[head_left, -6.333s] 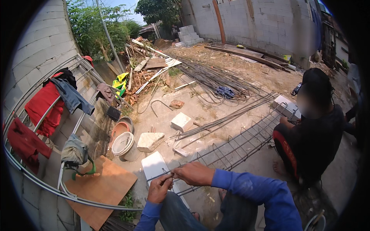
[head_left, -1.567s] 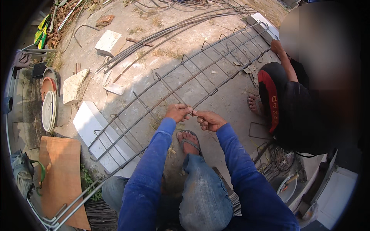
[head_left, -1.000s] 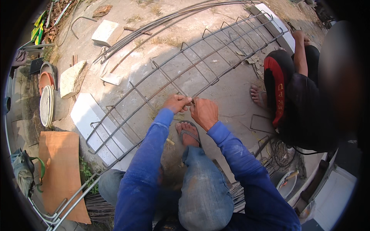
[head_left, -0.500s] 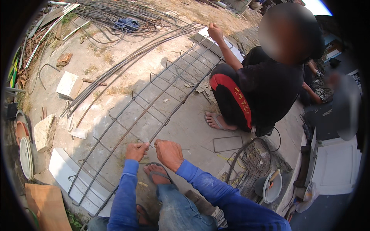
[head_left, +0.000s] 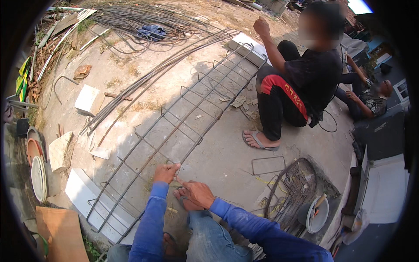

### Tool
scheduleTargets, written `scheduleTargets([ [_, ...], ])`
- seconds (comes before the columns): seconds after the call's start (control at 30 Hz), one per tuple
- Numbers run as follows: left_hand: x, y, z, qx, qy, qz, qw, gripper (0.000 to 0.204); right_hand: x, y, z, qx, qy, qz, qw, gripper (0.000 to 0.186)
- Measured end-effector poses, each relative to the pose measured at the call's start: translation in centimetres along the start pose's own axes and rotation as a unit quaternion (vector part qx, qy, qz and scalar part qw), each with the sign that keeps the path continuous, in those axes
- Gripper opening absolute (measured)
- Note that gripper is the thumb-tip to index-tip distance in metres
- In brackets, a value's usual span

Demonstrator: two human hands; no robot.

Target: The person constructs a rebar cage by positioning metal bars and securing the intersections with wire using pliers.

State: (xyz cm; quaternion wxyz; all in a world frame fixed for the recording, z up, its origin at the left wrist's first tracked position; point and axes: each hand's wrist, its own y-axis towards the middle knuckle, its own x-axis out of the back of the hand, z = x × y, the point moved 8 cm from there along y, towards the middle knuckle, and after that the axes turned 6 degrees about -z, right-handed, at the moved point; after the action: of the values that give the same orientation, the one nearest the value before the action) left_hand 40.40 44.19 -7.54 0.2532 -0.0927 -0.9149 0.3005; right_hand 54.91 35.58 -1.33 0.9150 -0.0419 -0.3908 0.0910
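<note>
A long steel rebar cage (head_left: 176, 126) made of bars and rectangular stirrups lies slantwise before me, its ends raised on white blocks. My left hand (head_left: 166, 173) is closed in a pinch at the cage's near long bar. Just to its right and slightly nearer me, my right hand (head_left: 198, 194) has curled fingers, their tips close to the left hand. Whatever thin thing the fingertips hold is too small to make out. One loose rectangular stirrup (head_left: 268, 165) lies on the concrete to the right.
A person (head_left: 301, 83) squats at the cage's far right, one arm raised. Long loose bars (head_left: 144, 76) lie beyond the cage. On the right are a wire coil (head_left: 301, 174) and a bucket (head_left: 317, 214) with a tool. White block (head_left: 94, 196) supports the near end.
My right hand has dropped slightly and moved right, away from the bar. My left hand stays at the bar. The view has shifted, and the other person's raised hand has gone higher.
</note>
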Motion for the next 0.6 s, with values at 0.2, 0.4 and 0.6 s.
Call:
scheduleTargets([
  [0.2,-3.6,1.0,-3.1,-0.174,0.077,-0.113,0.975,0.051,-3.2,0.1,-4.7,-0.041,-0.085,-0.006,0.995,0.062],
  [0.4,-4.7,2.4,-0.5,-0.145,0.075,-0.086,0.983,0.051,-4.3,0.2,-6.2,-0.067,-0.114,-0.009,0.991,0.084],
  [0.6,-7.1,1.5,-1.8,-0.147,0.078,-0.087,0.982,0.051,-6.4,1.1,-8.8,-0.025,-0.166,-0.004,0.986,0.085],
])
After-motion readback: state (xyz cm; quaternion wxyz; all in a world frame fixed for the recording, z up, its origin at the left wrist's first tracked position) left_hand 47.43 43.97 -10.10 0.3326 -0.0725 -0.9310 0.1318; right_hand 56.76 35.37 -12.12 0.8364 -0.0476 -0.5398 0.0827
